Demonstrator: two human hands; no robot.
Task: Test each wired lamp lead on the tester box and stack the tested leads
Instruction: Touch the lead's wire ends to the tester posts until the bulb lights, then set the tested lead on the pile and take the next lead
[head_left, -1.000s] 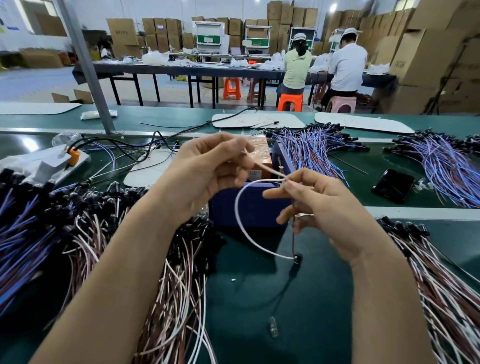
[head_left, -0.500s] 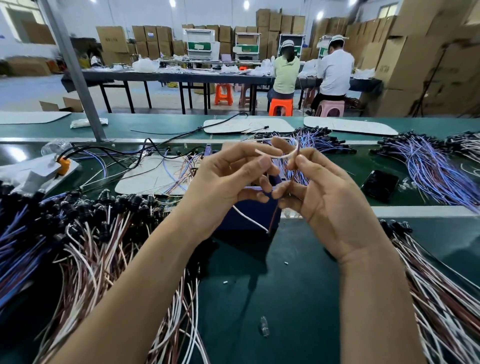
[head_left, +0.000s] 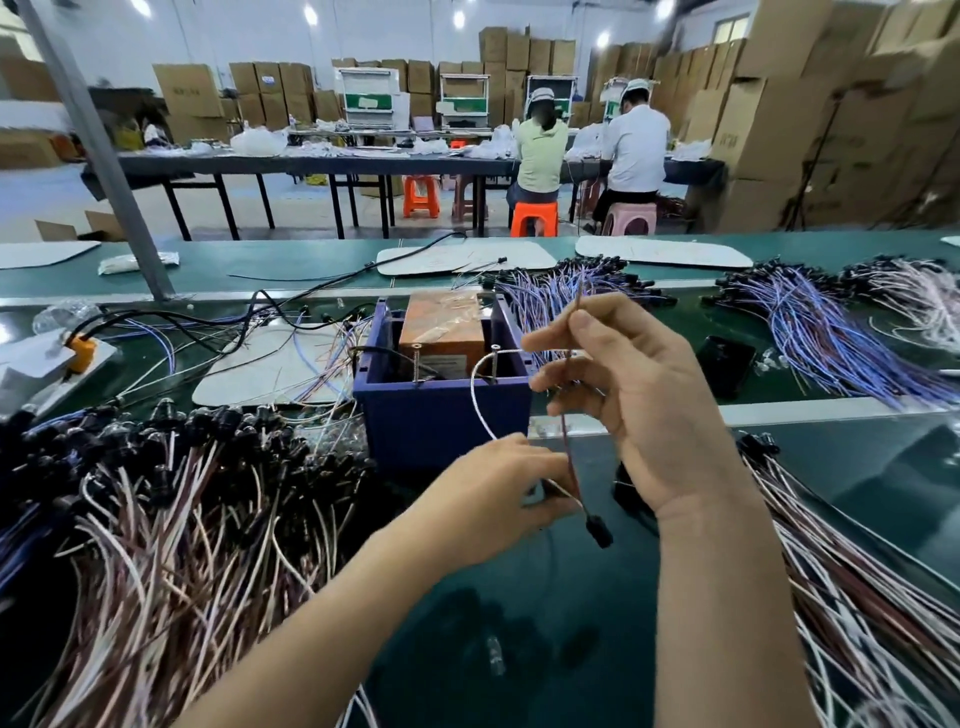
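The blue tester box stands mid-table, an orange-brown block inside and two upright screw posts on its front edge. My right hand pinches the brown wire of one lamp lead and holds it upright. The lead's white wire loops up to the right post. Its black lamp holder dangles below. My left hand grips the lead low down, in front of the box.
A big pile of brown-and-white leads covers the left. Another stack lies at the right. Blue-wired bundles and a black phone lie behind. White mats, black cables and a slanted grey pole stand farther back.
My left hand has dropped from beside the right hand to low in front of the box. The right hand rose slightly, and the lead now hangs stretched between them, its white wire at the post.
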